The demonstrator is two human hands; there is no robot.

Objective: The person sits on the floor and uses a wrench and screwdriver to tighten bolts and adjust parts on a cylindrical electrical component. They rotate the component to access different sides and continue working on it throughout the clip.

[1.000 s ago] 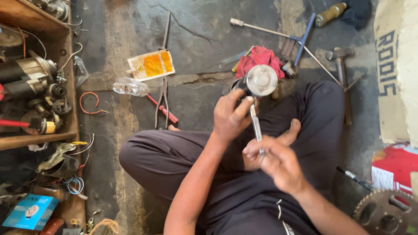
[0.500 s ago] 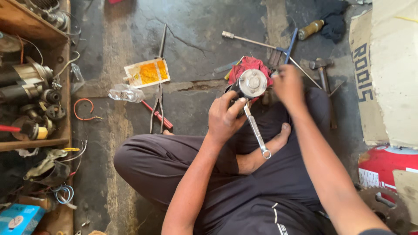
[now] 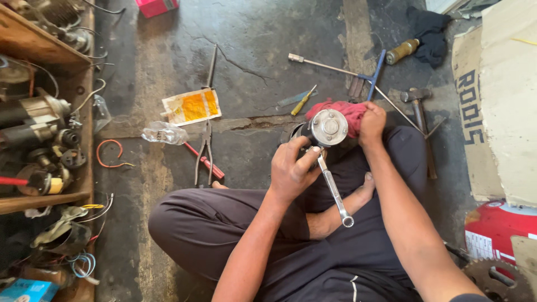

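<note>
The right hand (image 3: 373, 124), which a second ago met the left at the wrench, now lies closed on the red rag (image 3: 348, 113) behind the motor, so the wrench is left to one hand. The left hand (image 3: 292, 170) grips the cylindrical motor housing (image 3: 326, 129), fingers curled, with the combination wrench (image 3: 334, 193) hanging from it over the crossed legs. Beyond, on the cracked concrete floor (image 3: 251, 50), lie a screwdriver (image 3: 302, 101), a T-handle socket wrench (image 3: 358, 75) and pliers (image 3: 205, 148).
</note>
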